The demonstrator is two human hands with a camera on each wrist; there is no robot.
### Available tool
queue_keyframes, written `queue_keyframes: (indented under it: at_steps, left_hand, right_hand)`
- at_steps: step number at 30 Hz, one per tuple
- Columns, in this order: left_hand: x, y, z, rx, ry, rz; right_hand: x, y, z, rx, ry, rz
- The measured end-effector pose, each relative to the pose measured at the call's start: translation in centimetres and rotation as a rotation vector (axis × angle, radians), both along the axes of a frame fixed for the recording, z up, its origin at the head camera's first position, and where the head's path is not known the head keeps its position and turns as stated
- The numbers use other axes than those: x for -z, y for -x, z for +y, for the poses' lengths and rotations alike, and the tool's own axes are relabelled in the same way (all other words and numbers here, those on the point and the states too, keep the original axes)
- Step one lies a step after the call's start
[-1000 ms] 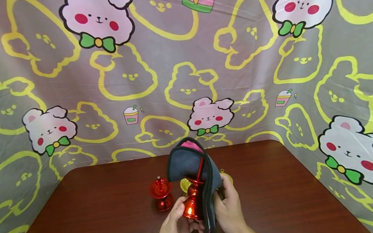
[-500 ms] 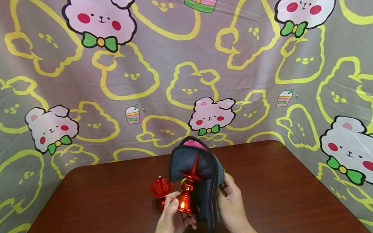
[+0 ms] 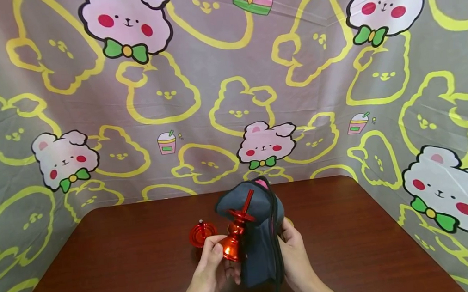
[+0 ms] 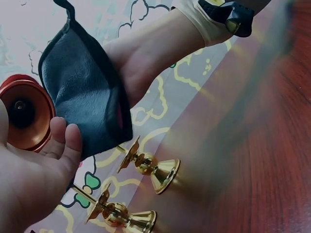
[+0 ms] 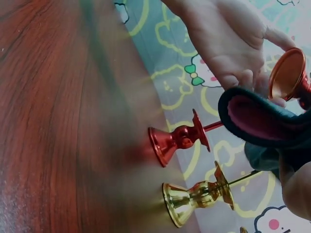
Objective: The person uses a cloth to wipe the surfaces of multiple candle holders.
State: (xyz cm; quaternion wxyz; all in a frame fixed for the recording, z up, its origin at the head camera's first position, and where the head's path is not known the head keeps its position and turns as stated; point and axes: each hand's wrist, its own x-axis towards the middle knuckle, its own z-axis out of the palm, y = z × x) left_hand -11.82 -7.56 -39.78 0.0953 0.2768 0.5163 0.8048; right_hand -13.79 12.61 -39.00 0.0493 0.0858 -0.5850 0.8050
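My left hand (image 3: 212,257) grips a shiny red candlestick (image 3: 232,249) by its flared base, thumb on the outside. The candlestick leans, its spike pointing up and to the right. In the left wrist view its hollow underside faces the camera. My right hand (image 3: 296,252) holds a dark blue cloth (image 3: 260,250) with black edging from behind, and most of those fingers are hidden. The cloth stands behind and right of the candlestick, its top folded over. Its pink lining (image 5: 250,114) shows in the right wrist view.
A second red candlestick (image 3: 202,234) stands upright on the brown table (image 3: 135,256), just beyond my left hand. Two gold candlesticks, one (image 4: 165,174) and another (image 4: 138,221), stand behind the cloth. A patterned curtain (image 3: 211,74) hangs along the table's back edge.
My left hand has shifted a little left, and the red candlestick has come out from the cloth and tilts more. The cloth's top has folded further, its pink lining now mostly hidden in the head view.
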Motion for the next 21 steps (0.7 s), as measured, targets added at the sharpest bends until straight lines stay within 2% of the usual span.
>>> queue_keyframes:
  at_steps: [3, 7, 11, 15, 18, 21]
  left_hand:
    - [-0.3, -0.1, 0.1, -0.019, 0.046, -0.003]
    - [-0.8, -0.2, 0.0, -0.067, 0.129, -0.059]
    - [-1.1, -0.3, -0.3, -0.087, 0.168, -0.089]
    - [-1.0, -0.3, -0.6, -0.071, 0.139, -0.069]
    - [-0.9, -0.3, -0.8, -0.045, 0.096, -0.044]
    - [-0.8, -0.3, -1.0, -0.024, 0.060, -0.030]
  right_hand:
    - [0.0, 0.0, 0.1, -0.037, 0.004, -0.043]
    - [0.1, 0.0, 0.3, -0.081, 0.017, -0.091]
    - [0.2, 0.1, 0.3, -0.105, 0.027, -0.098]
    - [0.3, 0.1, 0.3, -0.084, 0.039, -0.046]
    - [0.3, 0.1, 0.3, -0.054, 0.028, 0.047]
    - [0.0, 0.1, 0.5, -0.002, -0.057, 0.147]
